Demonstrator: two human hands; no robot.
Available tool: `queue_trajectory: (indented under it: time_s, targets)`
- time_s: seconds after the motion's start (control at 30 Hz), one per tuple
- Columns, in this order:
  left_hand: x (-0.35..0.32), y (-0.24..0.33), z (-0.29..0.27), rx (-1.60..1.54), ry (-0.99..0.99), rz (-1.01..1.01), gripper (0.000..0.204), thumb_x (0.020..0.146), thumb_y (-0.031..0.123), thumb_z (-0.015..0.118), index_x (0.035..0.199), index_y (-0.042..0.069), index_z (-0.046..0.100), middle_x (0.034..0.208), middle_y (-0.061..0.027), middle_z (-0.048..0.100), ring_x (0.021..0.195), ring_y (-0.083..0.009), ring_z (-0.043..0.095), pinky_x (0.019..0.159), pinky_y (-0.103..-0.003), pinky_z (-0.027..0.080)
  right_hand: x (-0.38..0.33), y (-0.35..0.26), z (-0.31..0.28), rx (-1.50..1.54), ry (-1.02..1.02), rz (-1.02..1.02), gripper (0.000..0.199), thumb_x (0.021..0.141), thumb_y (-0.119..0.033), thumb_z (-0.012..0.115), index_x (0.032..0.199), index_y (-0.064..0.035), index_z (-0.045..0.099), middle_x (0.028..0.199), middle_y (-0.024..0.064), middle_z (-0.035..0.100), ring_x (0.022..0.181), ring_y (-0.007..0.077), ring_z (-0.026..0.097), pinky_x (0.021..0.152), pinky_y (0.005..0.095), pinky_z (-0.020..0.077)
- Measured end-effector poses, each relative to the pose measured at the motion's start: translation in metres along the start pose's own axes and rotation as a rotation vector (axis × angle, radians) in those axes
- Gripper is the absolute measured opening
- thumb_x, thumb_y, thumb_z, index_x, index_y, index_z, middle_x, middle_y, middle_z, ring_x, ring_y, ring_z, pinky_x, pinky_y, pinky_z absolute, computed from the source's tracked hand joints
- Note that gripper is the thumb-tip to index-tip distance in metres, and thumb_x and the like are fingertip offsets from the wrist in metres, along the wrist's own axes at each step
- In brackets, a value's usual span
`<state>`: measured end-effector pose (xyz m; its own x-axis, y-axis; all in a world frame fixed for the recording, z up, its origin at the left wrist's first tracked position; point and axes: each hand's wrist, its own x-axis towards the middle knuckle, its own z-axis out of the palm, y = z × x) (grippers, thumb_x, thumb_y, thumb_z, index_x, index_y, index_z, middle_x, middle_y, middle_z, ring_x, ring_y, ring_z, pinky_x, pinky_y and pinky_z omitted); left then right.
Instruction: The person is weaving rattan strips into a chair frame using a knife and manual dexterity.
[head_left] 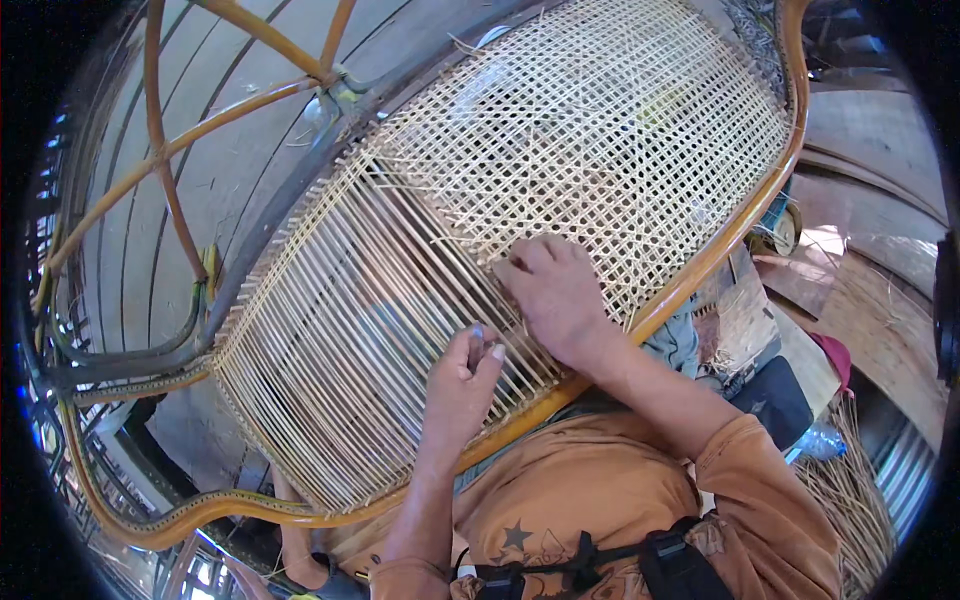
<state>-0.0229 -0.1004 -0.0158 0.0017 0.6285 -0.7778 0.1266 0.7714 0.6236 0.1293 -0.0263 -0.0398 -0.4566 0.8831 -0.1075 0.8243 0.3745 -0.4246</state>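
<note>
A cane chair panel [560,130] in an orange wooden frame [700,265] lies tilted across my lap. Its upper right part is a woven lattice; its lower left part [330,330] has only parallel cane strands. My right hand [555,295] rests flat on the weave at the border of the two parts, fingers pressed among the strands. My left hand [465,375] is just below it, thumb and fingers pinched on a thin cane strand [487,338] over the parallel strands.
Curved orange chair legs and rails [165,150] stand out at the upper left above a grey floor. Loose cane strips [860,490] lie at the lower right beside a plastic bottle [820,440]. Wooden boards [860,280] lie at the right.
</note>
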Motion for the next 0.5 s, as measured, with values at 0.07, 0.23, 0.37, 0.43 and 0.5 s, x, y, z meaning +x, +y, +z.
queue_trajectory:
  time_s: [0.07, 0.23, 0.37, 0.43, 0.5]
  targets:
    - [0.003, -0.003, 0.003, 0.029, -0.008, 0.027, 0.018, 0.089, 0.012, 0.057, 0.104, 0.003, 0.056, 0.074, 0.0037, 0.048, 0.066, -0.0046, 0.041, 0.06, -0.022, 0.037, -0.002, 0.0, -0.005, -0.036, -0.022, 0.015, 0.029, 0.073, -0.012, 0.056, 0.101, -0.0134, 0.064, 0.1, 0.0041, 0.056, 0.097, 0.0246, 0.051, 0.083, 0.0369, 0.0416]
    - [0.003, 0.003, 0.009, 0.143, 0.018, 0.052, 0.017, 0.088, 0.011, 0.057, 0.101, 0.0, 0.056, 0.074, 0.0021, 0.05, 0.068, -0.006, 0.044, 0.063, -0.023, 0.04, -0.001, 0.017, -0.006, 0.218, -0.006, -0.026, 0.03, 0.071, -0.007, 0.059, 0.1, -0.0104, 0.063, 0.094, 0.0078, 0.058, 0.09, 0.0281, 0.054, 0.077, 0.0391, 0.0446]
    - [0.001, 0.01, 0.01, 0.192, 0.036, 0.053, 0.016, 0.089, 0.011, 0.056, 0.1, 0.0, 0.057, 0.074, 0.0018, 0.052, 0.069, -0.0056, 0.046, 0.063, -0.023, 0.041, -0.025, 0.003, -0.019, 0.387, 0.058, 0.056, 0.019, 0.078, -0.01, 0.06, 0.097, -0.0066, 0.061, 0.083, 0.0098, 0.058, 0.076, 0.0302, 0.056, 0.068, 0.0412, 0.0463]
    - [-0.007, 0.016, 0.016, 0.101, 0.125, 0.051, 0.015, 0.091, 0.011, 0.054, 0.099, 0.0, 0.059, 0.077, 0.0011, 0.053, 0.069, -0.0063, 0.046, 0.064, -0.022, 0.04, -0.051, -0.005, -0.027, 0.566, 0.083, 0.095, 0.019, 0.081, -0.012, 0.059, 0.098, -0.0054, 0.059, 0.084, 0.011, 0.058, 0.078, 0.0309, 0.057, 0.069, 0.0413, 0.0465]
    - [-0.024, 0.031, 0.029, -0.083, 0.108, 0.163, 0.017, 0.092, 0.013, 0.051, 0.099, 0.0, 0.059, 0.08, 0.0001, 0.054, 0.071, -0.0079, 0.046, 0.066, -0.024, 0.041, -0.072, -0.008, -0.034, 0.754, 0.111, 0.127, 0.019, 0.084, -0.015, 0.058, 0.1, -0.0042, 0.058, 0.086, 0.0122, 0.057, 0.08, 0.0317, 0.057, 0.07, 0.0414, 0.0467]
